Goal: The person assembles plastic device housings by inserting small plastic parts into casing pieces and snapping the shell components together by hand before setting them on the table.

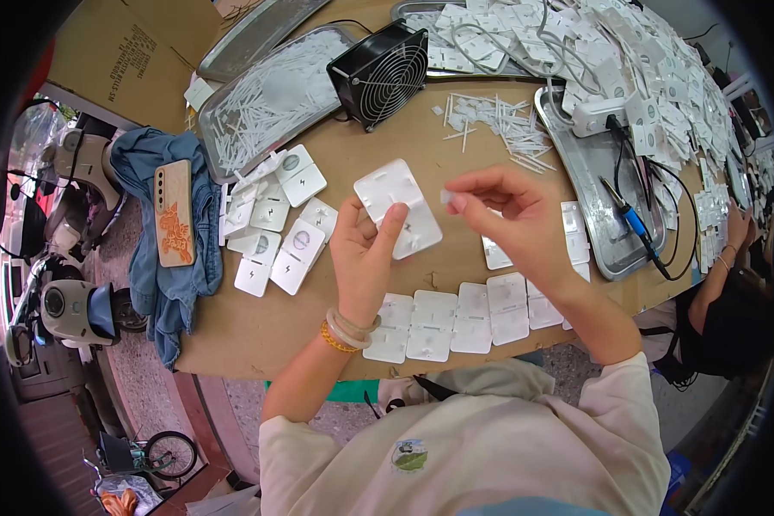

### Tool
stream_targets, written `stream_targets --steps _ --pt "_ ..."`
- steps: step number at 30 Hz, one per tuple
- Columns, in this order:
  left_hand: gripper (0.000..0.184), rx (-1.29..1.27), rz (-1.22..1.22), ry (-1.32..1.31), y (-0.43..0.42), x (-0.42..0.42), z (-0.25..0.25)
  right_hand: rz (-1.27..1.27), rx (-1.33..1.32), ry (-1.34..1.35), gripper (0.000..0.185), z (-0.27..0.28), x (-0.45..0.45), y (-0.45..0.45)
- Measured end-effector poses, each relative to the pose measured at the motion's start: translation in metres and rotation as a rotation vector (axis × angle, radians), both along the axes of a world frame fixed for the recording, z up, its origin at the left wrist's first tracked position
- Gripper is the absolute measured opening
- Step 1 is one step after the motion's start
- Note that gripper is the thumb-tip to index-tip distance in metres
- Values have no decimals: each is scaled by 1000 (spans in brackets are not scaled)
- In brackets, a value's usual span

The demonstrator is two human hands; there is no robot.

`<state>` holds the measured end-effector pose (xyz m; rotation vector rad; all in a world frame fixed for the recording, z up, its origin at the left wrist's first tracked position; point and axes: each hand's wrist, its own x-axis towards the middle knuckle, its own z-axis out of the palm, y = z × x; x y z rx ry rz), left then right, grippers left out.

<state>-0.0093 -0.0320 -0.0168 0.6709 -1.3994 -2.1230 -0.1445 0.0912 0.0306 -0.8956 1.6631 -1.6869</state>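
My left hand is closed on a white rectangular plastic piece, its thumb lying across the face. Just to the right, my right hand pinches a small translucent piece between thumb and index finger, apart from the white piece. Below my hands, several white plates lie in a row along the table's near edge. On the left, white pieces with lightning marks overlap in a loose group.
A black fan stands between a tray of white sticks and scattered sticks. A blue-handled tool lies on a metal tray at right. A phone rests on denim. Another person's hand is far right.
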Motion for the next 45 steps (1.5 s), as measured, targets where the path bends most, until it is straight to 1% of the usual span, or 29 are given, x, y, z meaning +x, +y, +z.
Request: stream_targets --steps 2,4,5,8,11,14,17,20,23,26,29,35,41,45 --pt "36 57 -3 54 3 -1 1 -16 -41 113 18 -11 7 3" --pt "38 94 -12 90 5 -3 3 -56 -26 74 19 -14 7 1" --pt "42 68 -42 89 5 -3 0 -74 -20 55 19 -15 6 -1" --pt "41 8 22 98 10 -3 -10 -200 -70 355 17 -18 16 -6" --pt "41 -31 29 61 10 1 -16 -125 -101 1001 16 -27 14 -6" --pt "41 -99 157 139 11 -3 -23 -138 -84 846 13 -36 16 -16" --pt "39 -142 173 114 10 -2 -20 -128 -5 527 13 -37 16 -21" --pt "35 -177 197 158 12 -3 -20 -23 49 271 12 -32 19 -21" --pt "33 -176 196 163 14 -3 -20 -131 60 359 12 -42 24 -25" --pt "32 -194 222 146 16 -2 -16 -176 -16 278 12 -43 33 -27" --pt "32 -215 221 119 15 0 -16 -189 -7 252 10 -43 40 -31" --pt "32 -235 232 124 16 2 -15 -257 -37 355 10 -51 48 -35" --pt "31 -318 283 163 19 1 -10 -300 -155 273 12 -53 56 -41" --pt "29 -343 289 137 18 1 -10 -279 -197 239 11 -56 56 -44"
